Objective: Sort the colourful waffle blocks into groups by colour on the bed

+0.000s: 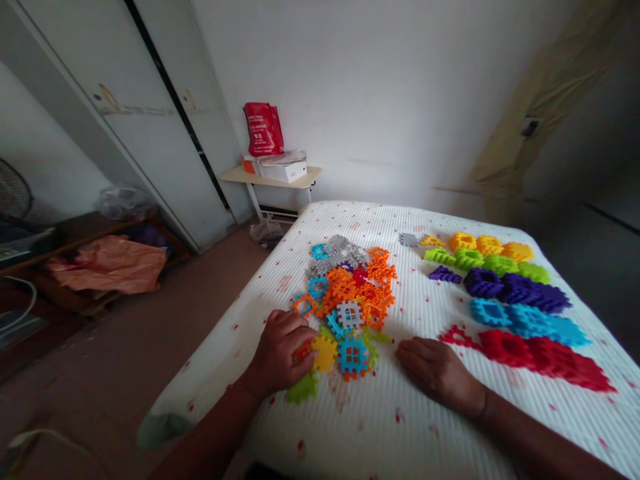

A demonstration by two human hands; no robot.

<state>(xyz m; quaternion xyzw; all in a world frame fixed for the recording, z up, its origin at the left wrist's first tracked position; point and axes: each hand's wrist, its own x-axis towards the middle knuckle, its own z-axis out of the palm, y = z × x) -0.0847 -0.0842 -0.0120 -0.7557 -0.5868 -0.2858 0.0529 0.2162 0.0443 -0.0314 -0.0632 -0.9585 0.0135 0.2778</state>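
Observation:
On the bed lies a heap of interlocking plastic pieces: orange pieces [379,297], grey pieces [345,252] and blue ones. My left hand [280,353] is at the heap's near left edge, fingers and thumb closed around a red interlocking piece [302,351] that they partly hide. A yellow piece [325,353] lies at its fingertips, a green piece [303,388] just below. Nearby are a blue window-like piece [353,357] and a grey square piece [349,314]. My right hand [440,375] rests on the bedcover right of the heap, fingers stretched out together, nothing visible in them.
Rows sorted by colour lie at right: yellow [487,245], green [495,265], purple [525,291], blue [533,321] and red [545,360]. A grey piece [409,239] heads the far row. Behind the bed [400,433], a small table [235,175] bears a red bag [263,129].

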